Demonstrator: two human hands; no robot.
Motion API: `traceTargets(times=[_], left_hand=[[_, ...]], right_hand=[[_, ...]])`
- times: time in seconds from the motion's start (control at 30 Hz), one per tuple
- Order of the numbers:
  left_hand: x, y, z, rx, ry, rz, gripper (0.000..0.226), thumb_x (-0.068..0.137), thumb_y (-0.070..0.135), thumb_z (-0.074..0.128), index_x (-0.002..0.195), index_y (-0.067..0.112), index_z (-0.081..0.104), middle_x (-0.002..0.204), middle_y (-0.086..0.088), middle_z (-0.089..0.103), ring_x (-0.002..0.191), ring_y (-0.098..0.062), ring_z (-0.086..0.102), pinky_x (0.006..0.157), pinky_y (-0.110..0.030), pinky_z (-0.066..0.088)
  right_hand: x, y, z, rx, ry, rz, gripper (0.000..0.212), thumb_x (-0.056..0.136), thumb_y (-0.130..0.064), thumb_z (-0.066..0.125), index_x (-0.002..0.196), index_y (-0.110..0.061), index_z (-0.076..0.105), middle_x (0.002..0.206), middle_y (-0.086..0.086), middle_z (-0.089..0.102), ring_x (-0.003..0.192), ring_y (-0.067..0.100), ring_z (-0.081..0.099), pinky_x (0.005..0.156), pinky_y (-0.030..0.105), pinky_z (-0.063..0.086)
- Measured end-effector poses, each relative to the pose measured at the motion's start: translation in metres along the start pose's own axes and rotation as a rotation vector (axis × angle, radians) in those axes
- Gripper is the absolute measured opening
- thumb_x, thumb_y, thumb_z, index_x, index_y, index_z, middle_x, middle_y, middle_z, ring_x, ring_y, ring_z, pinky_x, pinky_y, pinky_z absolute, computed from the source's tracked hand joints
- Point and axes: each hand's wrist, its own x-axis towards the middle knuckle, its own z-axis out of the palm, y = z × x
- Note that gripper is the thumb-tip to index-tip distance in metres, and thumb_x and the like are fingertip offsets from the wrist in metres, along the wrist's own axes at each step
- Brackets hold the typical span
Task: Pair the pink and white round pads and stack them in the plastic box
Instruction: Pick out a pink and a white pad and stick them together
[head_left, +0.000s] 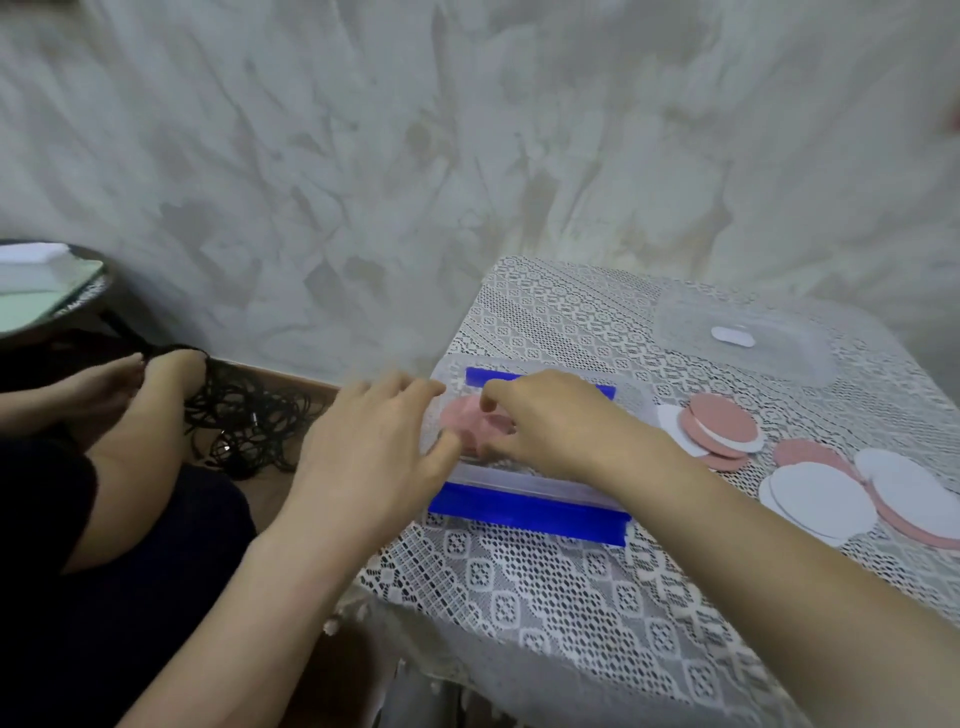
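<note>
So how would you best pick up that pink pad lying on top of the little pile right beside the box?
Probably by its rim, pinched from above at the far edge, which seems to jut past the white pad beneath. The pink pad lies flat and thin, with no side to wrap.

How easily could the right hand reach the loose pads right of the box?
Probably easily. The right hand, apparently pinching a pink pad in the plastic box, is beside the loose pads, which lie uncovered on the cloth with nothing between.

Right hand (550, 421) pinching pink pads (460, 415), left hand (363, 447) at plastic box (519, 486)
</note>
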Motion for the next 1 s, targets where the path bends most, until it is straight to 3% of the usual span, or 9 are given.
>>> traceTargets(times=[0.17, 0.27, 0.47, 0.6, 0.77, 0.93, 1.0], left_hand=[[0.019, 0.008, 0.004, 0.128, 0.081, 0.119, 0.032, 0.088, 0.039, 0.060, 0.111, 0.018, 0.069, 0.107, -0.004, 0.067, 0.093, -0.030, 0.059, 0.076, -0.039, 0.049], [0.031, 0.024, 0.005, 0.237, 0.083, 0.175, 0.040, 0.084, 0.043, 0.048, 0.100, 0.014, 0.071, 0.096, -0.007, 0.067, 0.082, -0.030, 0.060, 0.072, -0.040, 0.050], [0.041, 0.082, 0.017, 0.188, 0.039, 0.274, 0.061, 0.090, 0.056, 0.027, 0.121, 0.019, 0.063, 0.117, -0.003, 0.062, 0.103, -0.026, 0.056, 0.087, -0.040, 0.049], [0.041, 0.128, 0.028, 0.166, 0.019, 0.325, 0.054, 0.098, 0.058, 0.037, 0.138, 0.024, 0.050, 0.134, -0.001, 0.053, 0.119, -0.024, 0.046, 0.098, -0.039, 0.043], [0.036, 0.191, 0.050, 0.142, 0.035, 0.418, 0.051, 0.098, 0.055, 0.041, 0.135, 0.021, 0.053, 0.131, -0.002, 0.056, 0.115, -0.025, 0.048, 0.092, -0.039, 0.044], [0.020, 0.236, 0.084, 0.112, 0.005, 0.497, 0.038, 0.092, 0.048, 0.051, 0.111, 0.019, 0.067, 0.106, -0.002, 0.067, 0.093, -0.024, 0.054, 0.077, -0.038, 0.049], [0.012, 0.247, 0.099, 0.076, -0.041, 0.491, 0.043, 0.093, 0.050, 0.048, 0.120, 0.020, 0.063, 0.113, -0.002, 0.064, 0.101, -0.025, 0.054, 0.079, -0.038, 0.049]], right_hand=[[-0.023, 0.007, -0.015, -0.194, 0.191, -0.040, 0.031, 0.101, -0.044, 0.052, 0.119, -0.020, 0.060, 0.112, 0.004, 0.066, 0.107, 0.029, 0.057, 0.077, 0.039, 0.041], [-0.044, 0.016, -0.024, -0.234, 0.245, -0.021, 0.032, 0.102, -0.044, 0.048, 0.121, -0.020, 0.057, 0.115, 0.004, 0.062, 0.109, 0.028, 0.054, 0.082, 0.039, 0.040], [-0.088, 0.050, -0.035, -0.207, 0.287, 0.085, 0.038, 0.103, -0.051, 0.042, 0.126, -0.024, 0.055, 0.121, 0.002, 0.058, 0.112, 0.026, 0.052, 0.087, 0.039, 0.042], [-0.124, 0.086, -0.036, -0.174, 0.283, 0.218, 0.038, 0.103, -0.050, 0.042, 0.131, -0.027, 0.052, 0.124, 0.000, 0.058, 0.115, 0.025, 0.050, 0.085, 0.038, 0.040], [-0.169, 0.132, -0.028, -0.115, 0.288, 0.365, 0.037, 0.102, -0.049, 0.044, 0.132, -0.030, 0.053, 0.126, -0.003, 0.058, 0.117, 0.024, 0.051, 0.090, 0.038, 0.043], [-0.209, 0.175, -0.003, -0.024, 0.288, 0.493, 0.037, 0.103, -0.049, 0.041, 0.134, -0.033, 0.051, 0.127, -0.006, 0.055, 0.118, 0.020, 0.047, 0.088, 0.035, 0.042], [-0.221, 0.185, 0.012, 0.018, 0.267, 0.527, 0.038, 0.103, -0.048, 0.041, 0.136, -0.032, 0.050, 0.128, -0.006, 0.052, 0.116, 0.020, 0.047, 0.087, 0.035, 0.042]])
